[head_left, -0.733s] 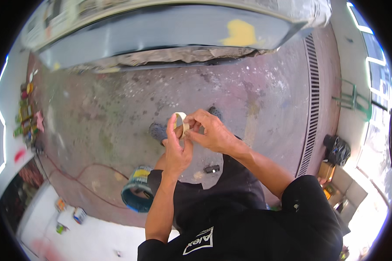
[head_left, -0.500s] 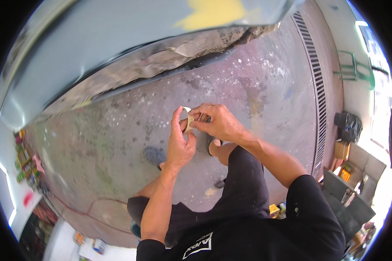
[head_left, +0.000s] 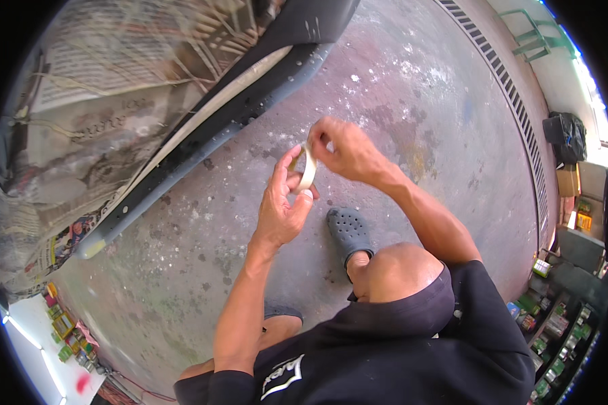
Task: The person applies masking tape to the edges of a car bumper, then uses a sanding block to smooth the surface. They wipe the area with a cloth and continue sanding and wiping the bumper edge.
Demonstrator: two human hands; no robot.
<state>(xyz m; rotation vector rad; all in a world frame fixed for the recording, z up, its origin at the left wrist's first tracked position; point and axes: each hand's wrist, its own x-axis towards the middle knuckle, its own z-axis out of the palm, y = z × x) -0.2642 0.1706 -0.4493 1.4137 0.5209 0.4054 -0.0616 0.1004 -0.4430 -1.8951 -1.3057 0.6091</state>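
Note:
My left hand [head_left: 280, 212] is closed round a narrow roll of cream masking tape [head_left: 309, 174], its fingers reaching through the ring and the thumb at the lower rim. At the roll's upper edge, my right hand [head_left: 348, 150] is curled in a pinch, apparently on the tape's end; slight blur hides the exact grip. Ahead and to the left is a vehicle's lower body section, with crumpled newspaper [head_left: 108, 115] over it and a dark trim edge [head_left: 203, 145] along its bottom. Both hands are held apart from the vehicle, above the floor.
The concrete floor [head_left: 412, 196] is stained and paint-spotted, with a slotted drain grate [head_left: 503, 74] on the right. A black bag [head_left: 569, 135], a cardboard box [head_left: 567, 181] and shelves of cans [head_left: 554, 337] line the right side. More cans [head_left: 64, 324] stand at the lower left. My clog [head_left: 349, 233] is below my hands.
My right hand has risen slightly and shifted right from the tape roll. The view has moved along the vehicle, bringing newspaper-covered parts into sight, and my feet have stepped.

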